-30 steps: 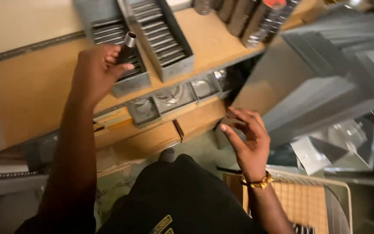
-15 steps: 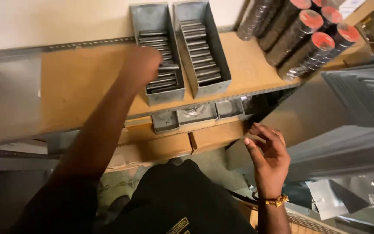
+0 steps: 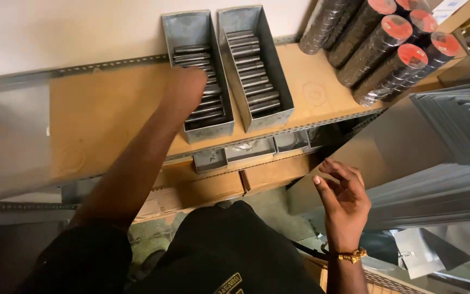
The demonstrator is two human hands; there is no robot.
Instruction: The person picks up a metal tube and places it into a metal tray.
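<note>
Black shirt with yellowish print, apparently; gold bracelet (image 3: 349, 255) at right wrist.

**Left hand moves from raised grip to the bin**

One second earlier the left hand (image 3: 183, 90) held a dark cylinder above the left metal bin (image 3: 197, 81); now it is lowered over the stacked cylinders, blurred, no piece visible in it. The right hand (image 3: 344, 204) has risen slightly, fingers (image 3: 335, 169) loosely spread.
</note>
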